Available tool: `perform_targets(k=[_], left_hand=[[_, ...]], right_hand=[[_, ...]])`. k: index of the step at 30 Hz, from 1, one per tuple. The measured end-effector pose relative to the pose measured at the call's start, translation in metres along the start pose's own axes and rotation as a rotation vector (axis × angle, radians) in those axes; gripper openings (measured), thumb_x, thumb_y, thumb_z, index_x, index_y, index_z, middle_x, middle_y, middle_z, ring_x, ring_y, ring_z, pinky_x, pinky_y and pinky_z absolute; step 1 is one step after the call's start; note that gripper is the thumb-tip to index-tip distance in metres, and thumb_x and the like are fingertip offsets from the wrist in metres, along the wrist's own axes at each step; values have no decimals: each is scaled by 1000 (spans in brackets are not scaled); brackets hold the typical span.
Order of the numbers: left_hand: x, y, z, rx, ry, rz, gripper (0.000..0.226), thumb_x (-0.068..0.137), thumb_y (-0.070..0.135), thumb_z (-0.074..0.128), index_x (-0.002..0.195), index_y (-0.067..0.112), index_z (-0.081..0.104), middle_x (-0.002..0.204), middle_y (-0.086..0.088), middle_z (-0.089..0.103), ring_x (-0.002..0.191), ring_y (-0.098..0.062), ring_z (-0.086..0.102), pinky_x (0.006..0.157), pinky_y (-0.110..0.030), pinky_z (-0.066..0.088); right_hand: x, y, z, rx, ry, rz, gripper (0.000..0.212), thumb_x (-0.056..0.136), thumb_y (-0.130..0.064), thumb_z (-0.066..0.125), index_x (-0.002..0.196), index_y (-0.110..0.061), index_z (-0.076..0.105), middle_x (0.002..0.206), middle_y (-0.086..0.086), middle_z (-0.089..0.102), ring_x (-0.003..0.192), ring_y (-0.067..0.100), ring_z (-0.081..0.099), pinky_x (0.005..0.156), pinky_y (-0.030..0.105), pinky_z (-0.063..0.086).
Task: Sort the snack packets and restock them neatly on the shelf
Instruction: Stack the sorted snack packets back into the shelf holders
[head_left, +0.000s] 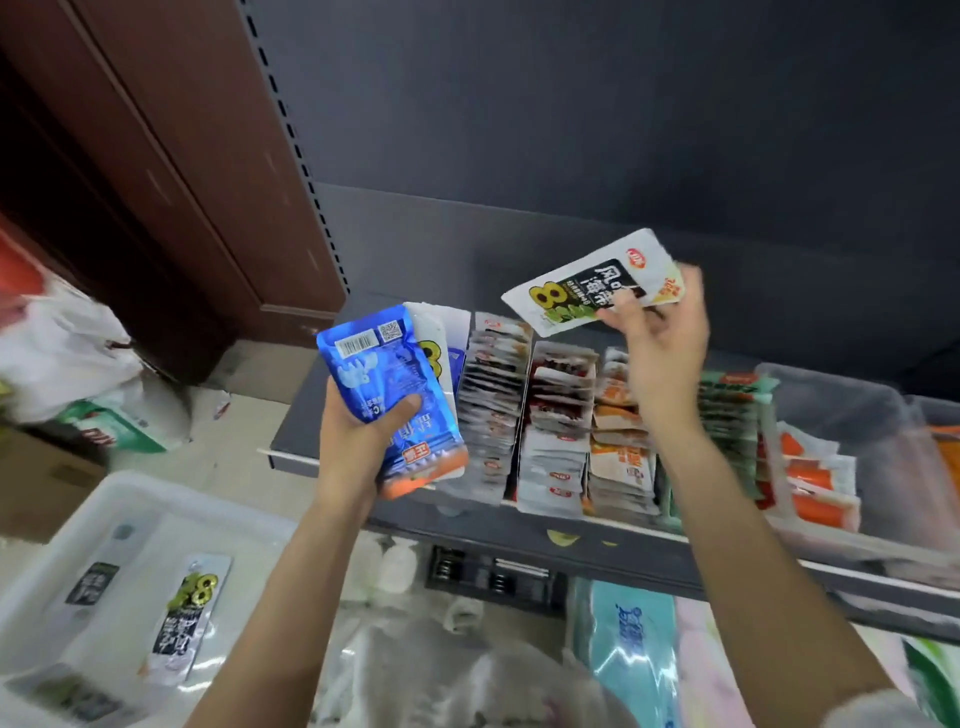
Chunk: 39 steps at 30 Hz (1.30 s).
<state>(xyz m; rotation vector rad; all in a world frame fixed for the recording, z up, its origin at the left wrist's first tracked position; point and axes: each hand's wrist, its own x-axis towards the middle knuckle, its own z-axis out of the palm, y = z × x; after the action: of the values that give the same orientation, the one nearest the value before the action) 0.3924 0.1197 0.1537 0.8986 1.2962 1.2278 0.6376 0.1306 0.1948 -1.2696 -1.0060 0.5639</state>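
The shelf (597, 538) already carries several tidy upright rows of packets (558, 431), so sorting looks well underway; its dark left end, near the lip, sits bare and offers room. A white bin (78, 566) below still holds loose packets (189, 618). The left hand (358, 441) clasps a fanned stack fronted by a blue packet (387, 384). The right hand (662, 343) pinches one white packet (592, 283) above the rows

I see my left hand (363, 436) gripping a fanned stack of packets (400, 395), blue one on top; my right hand (660, 343) pinches a white packet (592, 283) above the shelf's (332, 421) upright rows (561, 415); a white bin (78, 566) sits lower left.
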Motion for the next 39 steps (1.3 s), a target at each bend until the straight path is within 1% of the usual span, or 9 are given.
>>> perform_targets(k=[7,11,14,18,23,28,31,34,39], left_hand=[[35,4,8,-10,14,-31,59,75,0,75,124,17,47,111,1,67,92,-13,69,71,-30,57],[48,6,12,-24,13,-84,59,75,2,75,124,20,47,109,3,68,90,-13,70,69,-30,56],[53,5,13,-35,6,-125,55,78,1,72,123,21,47,108,3,68,87,-12,70,66,-29,56],[55,3,13,-50,-8,-177,52,82,2,68,124,23,47,108,0,68,87,-17,70,69,-33,56],[54,4,12,-63,-41,-172,52,81,2,70,124,21,48,109,1,68,88,-15,70,68,-30,56],[52,4,10,-47,-75,-97,58,74,2,75,124,12,47,113,-3,68,99,-19,68,77,-36,57],[48,5,11,-60,-74,-45,57,75,1,75,123,10,46,114,-5,67,99,-20,68,76,-36,56],[46,8,16,-121,-68,-44,57,78,-1,71,126,12,43,115,-5,65,100,-19,67,76,-33,57],[43,9,24,-167,-198,-137,54,80,-2,68,128,10,46,117,-9,66,102,-23,67,78,-33,57]], right_hand=[[30,35,37,-357,-221,-77,18,94,-14,56,112,-17,51,94,-6,68,83,8,69,65,33,58],[32,49,50,-752,-404,-319,15,94,-14,54,109,-13,57,89,1,67,72,15,63,56,28,49],[32,53,59,-1010,-459,-430,15,93,-13,52,102,-11,64,103,4,66,88,24,58,65,30,46],[40,47,70,-1165,-478,-367,19,92,-13,54,103,-10,69,111,4,61,95,25,56,68,33,49],[32,38,86,-1457,-539,-322,26,85,3,52,102,-9,66,99,6,63,88,26,61,60,29,37],[33,41,85,-1378,-552,-296,29,90,-4,53,113,-16,65,101,4,66,95,25,60,70,30,40],[28,37,67,-978,-562,-244,45,90,-21,63,134,-22,53,123,1,61,112,19,51,95,30,38],[-1,16,54,-538,-424,-281,45,90,-7,59,133,-18,52,121,1,57,102,8,56,89,22,48],[-25,24,51,-778,-600,-713,58,80,-1,65,131,-24,51,142,6,43,133,24,36,105,37,37]])
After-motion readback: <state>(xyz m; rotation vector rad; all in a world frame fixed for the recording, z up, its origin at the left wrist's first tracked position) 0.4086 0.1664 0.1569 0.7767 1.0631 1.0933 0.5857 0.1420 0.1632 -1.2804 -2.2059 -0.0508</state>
